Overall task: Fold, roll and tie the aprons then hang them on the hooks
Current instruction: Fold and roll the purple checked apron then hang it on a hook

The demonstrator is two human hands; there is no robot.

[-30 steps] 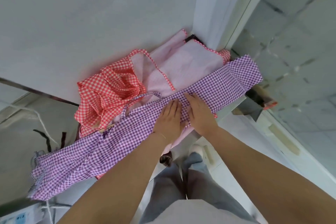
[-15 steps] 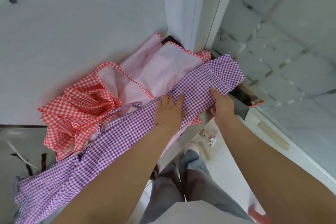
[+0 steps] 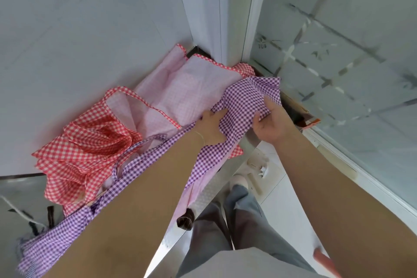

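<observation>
The purple checked apron lies as a long folded strip across the bench, from the lower left up to the corner near the frosted glass door; it lies on top of the pink apron, which is spread flat below it and has a red checked border.

The left hand lies flat on the purple strip about at its middle; its fingers are nearly straight and a little spread, and they press the cloth down without curling round it; the raised end of the strip covers a part of this hand near the thumb, so the thumb cannot be seen well.

The right hand holds the far right end of the purple strip; the palm is turned up and toward the left, the fingers are curled under the cloth and the thumb is on its edge, so the end is lifted off the bench and bent over toward the left hand; the fabric is wrinkled there.

The red checked ruffle of the pink apron is bunched at the left, beside the purple strip; a thin purple strap makes a loop on it.

Below the bench one sees grey trousers and the white floor.
</observation>
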